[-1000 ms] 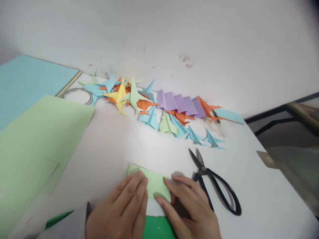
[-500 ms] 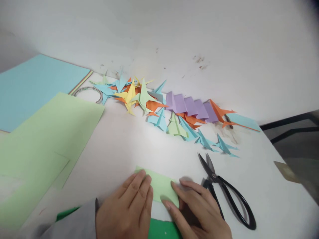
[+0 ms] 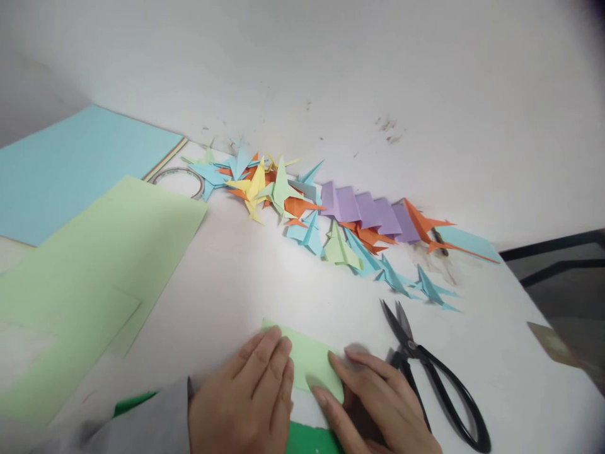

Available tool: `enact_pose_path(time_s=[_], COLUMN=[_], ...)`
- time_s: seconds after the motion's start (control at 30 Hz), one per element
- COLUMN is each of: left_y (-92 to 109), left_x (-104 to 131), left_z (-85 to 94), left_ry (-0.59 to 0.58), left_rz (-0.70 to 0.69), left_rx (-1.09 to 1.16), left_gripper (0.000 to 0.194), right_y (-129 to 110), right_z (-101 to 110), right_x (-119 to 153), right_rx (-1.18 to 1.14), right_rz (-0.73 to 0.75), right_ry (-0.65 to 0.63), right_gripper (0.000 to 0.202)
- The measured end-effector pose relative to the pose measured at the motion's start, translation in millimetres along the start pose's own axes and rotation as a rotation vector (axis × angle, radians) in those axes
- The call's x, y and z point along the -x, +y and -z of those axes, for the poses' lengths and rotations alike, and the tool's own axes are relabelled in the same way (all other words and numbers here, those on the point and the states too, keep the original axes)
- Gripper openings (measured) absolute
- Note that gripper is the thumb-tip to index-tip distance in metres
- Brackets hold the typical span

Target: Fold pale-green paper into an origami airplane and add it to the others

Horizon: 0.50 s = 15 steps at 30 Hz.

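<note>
A small pale green paper strip (image 3: 309,362) lies on the white table between my hands. My left hand (image 3: 250,391) rests flat over its left part, fingers stretched and side by side. At the strip's right end, my right hand (image 3: 373,397) has thumb and index finger around the edge, gripping it. Black-handled scissors (image 3: 418,353) lie just right of my right hand, blades slightly apart. A green piece (image 3: 312,439) shows below the strip, partly hidden by my hands.
Large pale green sheets (image 3: 108,252) and a stack topped by a blue sheet (image 3: 85,164) lie at the left, near a tape ring (image 3: 201,189). Folded paper figures (image 3: 281,192) and a pleated purple paper (image 3: 366,211) line the wall side.
The whole view has shifted slightly, so everything appears a little lower and farther right. Both hands keep nearly the same place on the green strip.
</note>
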<state>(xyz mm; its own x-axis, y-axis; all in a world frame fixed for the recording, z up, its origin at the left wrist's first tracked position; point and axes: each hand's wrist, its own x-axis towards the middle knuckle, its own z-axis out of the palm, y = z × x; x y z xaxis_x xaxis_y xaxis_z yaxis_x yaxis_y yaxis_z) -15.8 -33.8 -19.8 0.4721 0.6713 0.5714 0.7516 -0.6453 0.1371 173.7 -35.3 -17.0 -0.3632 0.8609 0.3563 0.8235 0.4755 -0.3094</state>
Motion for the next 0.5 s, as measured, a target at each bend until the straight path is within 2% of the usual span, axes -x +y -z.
enact_pose_path(time_s=[0.3, 0.5], left_y=[-0.3, -2.1], left_x=[3.3, 0.5], left_z=[-1.4, 6.1], left_ry=[-0.032, -0.13], left_rz=[-0.022, -0.004], left_rx=[-0.014, 0.033], left_gripper=[0.031, 0.034], right_y=[1.6, -1.9], right_z=[0.5, -0.7], right_x=[2.7, -0.8], right_rx=[0.013, -0.011], right_rz=[0.059, 0.056], right_ry=[0.009, 0.047], right_gripper=[0.034, 0.034])
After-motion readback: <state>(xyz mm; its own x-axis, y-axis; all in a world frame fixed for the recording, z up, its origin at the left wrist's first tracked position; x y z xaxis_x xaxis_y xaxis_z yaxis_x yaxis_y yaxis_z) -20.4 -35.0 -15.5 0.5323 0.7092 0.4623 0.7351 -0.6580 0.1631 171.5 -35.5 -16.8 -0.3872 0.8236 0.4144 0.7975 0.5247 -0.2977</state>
